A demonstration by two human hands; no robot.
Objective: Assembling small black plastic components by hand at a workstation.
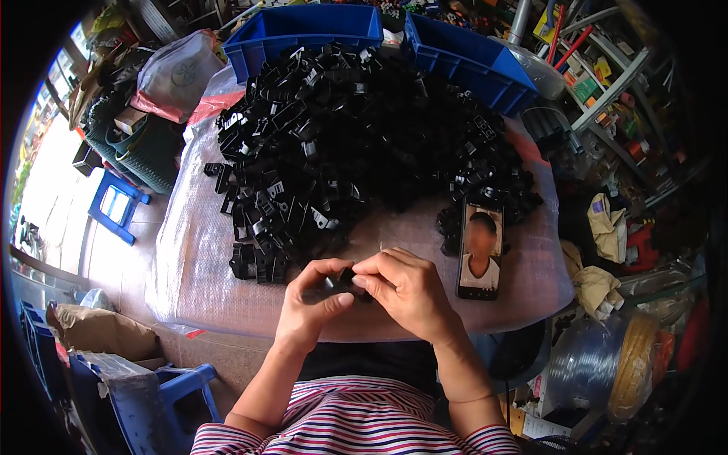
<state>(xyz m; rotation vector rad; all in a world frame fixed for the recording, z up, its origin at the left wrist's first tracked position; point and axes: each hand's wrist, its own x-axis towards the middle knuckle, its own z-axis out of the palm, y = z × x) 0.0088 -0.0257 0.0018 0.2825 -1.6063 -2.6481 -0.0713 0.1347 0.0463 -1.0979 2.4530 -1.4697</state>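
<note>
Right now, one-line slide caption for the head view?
Both hands, left and right, pinch a small black part over a wrapped table, beside a heap of black parts and a phone.

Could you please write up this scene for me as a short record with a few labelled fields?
Left hand: pinches a small black plastic part
Right hand: fingers on the same part, meeting the left hand
Surface: table wrapped in bubble wrap
Pile: heap of black plastic parts behind the hands
Phone: lies flat to the right, screen lit
Bins: two blue crates at the far edge
</note>
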